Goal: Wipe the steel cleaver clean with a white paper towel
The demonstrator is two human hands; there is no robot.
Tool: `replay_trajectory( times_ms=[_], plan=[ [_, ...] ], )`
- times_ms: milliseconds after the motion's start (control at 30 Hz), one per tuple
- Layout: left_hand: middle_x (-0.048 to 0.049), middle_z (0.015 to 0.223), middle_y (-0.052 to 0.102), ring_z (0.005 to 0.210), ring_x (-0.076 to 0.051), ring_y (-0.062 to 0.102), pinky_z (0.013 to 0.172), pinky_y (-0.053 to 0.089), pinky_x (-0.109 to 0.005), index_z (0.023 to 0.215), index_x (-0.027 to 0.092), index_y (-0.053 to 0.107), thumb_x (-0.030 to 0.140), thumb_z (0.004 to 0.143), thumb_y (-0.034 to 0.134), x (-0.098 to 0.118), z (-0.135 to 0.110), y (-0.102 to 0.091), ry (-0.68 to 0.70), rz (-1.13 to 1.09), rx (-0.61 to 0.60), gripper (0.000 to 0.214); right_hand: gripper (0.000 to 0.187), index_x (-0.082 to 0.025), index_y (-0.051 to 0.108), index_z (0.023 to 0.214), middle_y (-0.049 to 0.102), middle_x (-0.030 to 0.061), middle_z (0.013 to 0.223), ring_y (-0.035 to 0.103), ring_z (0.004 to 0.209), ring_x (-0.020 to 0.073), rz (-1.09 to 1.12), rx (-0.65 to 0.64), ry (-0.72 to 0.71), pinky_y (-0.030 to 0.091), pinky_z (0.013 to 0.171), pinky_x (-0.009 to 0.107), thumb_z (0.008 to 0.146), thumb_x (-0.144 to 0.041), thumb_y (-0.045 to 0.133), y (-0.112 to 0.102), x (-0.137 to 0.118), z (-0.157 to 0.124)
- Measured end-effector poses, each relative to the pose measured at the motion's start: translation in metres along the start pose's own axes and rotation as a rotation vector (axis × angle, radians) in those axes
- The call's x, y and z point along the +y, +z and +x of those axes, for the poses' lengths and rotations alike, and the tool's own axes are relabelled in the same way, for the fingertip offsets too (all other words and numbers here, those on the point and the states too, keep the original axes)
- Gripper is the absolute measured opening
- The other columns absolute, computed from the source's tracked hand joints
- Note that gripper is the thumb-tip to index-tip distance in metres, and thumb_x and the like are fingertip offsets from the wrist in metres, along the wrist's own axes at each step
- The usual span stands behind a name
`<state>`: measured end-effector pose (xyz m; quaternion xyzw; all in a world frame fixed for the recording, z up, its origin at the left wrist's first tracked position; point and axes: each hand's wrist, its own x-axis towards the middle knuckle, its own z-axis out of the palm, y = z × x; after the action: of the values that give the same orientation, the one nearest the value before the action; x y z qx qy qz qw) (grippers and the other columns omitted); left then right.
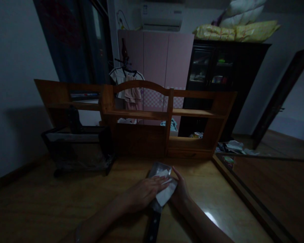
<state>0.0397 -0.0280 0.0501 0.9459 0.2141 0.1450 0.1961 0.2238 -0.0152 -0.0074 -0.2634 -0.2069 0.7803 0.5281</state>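
Observation:
A cleaver (159, 168) with a broad steel blade and a dark handle (154, 225) lies flat on the wooden desk (66, 202), blade pointing away from me. My left hand (142, 193) rests palm-down on the blade, fingers stretched over a white cloth or tissue (167, 192). My right hand (180, 192) presses the same white cloth from the right side, fingers curled round its edge with the thumb up. The cloth covers the middle of the blade.
A wooden desk-top shelf unit (167, 114) stands at the desk's back edge. A black wire rack (76, 145) sits at the left. Behind are a pink wardrobe (164, 57), a dark cabinet (218, 67) and hanging clothes (129, 87). The desk's raised right edge (243, 192) runs diagonally.

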Motion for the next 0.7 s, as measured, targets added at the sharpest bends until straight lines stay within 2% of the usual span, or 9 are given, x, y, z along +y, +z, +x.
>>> replay_trajectory(
  times_ms=[100, 200, 333, 467, 567, 700],
  plan=[
    [0.0057, 0.155, 0.026, 0.143, -0.016, 0.027, 0.119, 0.022, -0.036, 0.147, 0.033, 0.032, 0.029, 0.102, 0.019, 0.0, 0.001, -0.001, 0.001, 0.044, 0.007, 0.047, 0.039, -0.012, 0.069, 0.078, 0.073, 0.0101, 0.073, 0.069, 0.071, 0.0231, 0.042, 0.035, 0.016, 0.052, 0.078, 0.036, 0.084, -0.048, 0.056, 0.005, -0.001, -0.002],
    [0.0048, 0.155, 0.027, 0.143, -0.015, 0.026, 0.119, 0.022, -0.036, 0.148, 0.031, 0.03, 0.028, 0.102, 0.021, -0.005, 0.0, 0.002, -0.013, 0.103, 0.049, 0.048, 0.038, -0.012, 0.07, 0.086, 0.074, 0.0098, 0.078, 0.069, 0.077, 0.023, 0.09, -0.005, -0.009, 0.052, 0.079, 0.036, 0.087, -0.044, 0.052, 0.012, -0.005, -0.005],
    [0.0019, 0.155, 0.028, 0.143, -0.015, 0.027, 0.118, 0.024, -0.037, 0.149, 0.028, 0.03, 0.025, 0.101, 0.022, -0.018, -0.001, 0.013, -0.128, 0.206, 0.173, 0.048, 0.035, -0.012, 0.071, 0.089, 0.073, 0.0087, 0.079, 0.068, 0.073, 0.0195, 0.096, 0.038, -0.045, 0.052, 0.074, 0.031, 0.089, -0.041, 0.051, 0.015, -0.011, -0.009],
    [-0.0055, 0.149, 0.04, 0.138, -0.018, 0.037, 0.116, 0.03, -0.039, 0.144, 0.02, 0.041, 0.028, 0.1, 0.024, -0.028, -0.001, 0.026, -0.256, 0.319, 0.248, 0.048, 0.036, -0.014, 0.071, 0.081, 0.071, 0.0076, 0.07, 0.066, 0.065, 0.0192, 0.031, 0.06, -0.034, 0.051, 0.067, 0.031, 0.086, -0.046, 0.054, 0.01, -0.013, -0.009],
    [-0.0084, 0.146, 0.045, 0.135, -0.019, 0.041, 0.115, 0.032, -0.039, 0.141, 0.017, 0.046, 0.028, 0.099, 0.025, -0.029, -0.001, 0.028, -0.249, 0.336, 0.228, 0.048, 0.038, -0.015, 0.07, 0.078, 0.07, 0.0075, 0.068, 0.065, 0.064, 0.0193, -0.01, 0.035, -0.024, 0.05, 0.065, 0.031, 0.085, -0.049, 0.055, 0.008, -0.013, -0.008],
    [-0.0042, 0.151, 0.038, 0.138, -0.016, 0.036, 0.116, 0.03, -0.035, 0.145, 0.02, 0.039, 0.026, 0.1, 0.025, -0.021, -0.001, 0.022, -0.159, 0.238, 0.154, 0.048, 0.04, -0.014, 0.067, 0.07, 0.067, 0.0063, 0.062, 0.061, 0.057, 0.0167, 0.016, 0.064, -0.001, 0.049, 0.061, 0.029, 0.083, -0.05, 0.056, 0.004, -0.011, -0.004]
  ],
)
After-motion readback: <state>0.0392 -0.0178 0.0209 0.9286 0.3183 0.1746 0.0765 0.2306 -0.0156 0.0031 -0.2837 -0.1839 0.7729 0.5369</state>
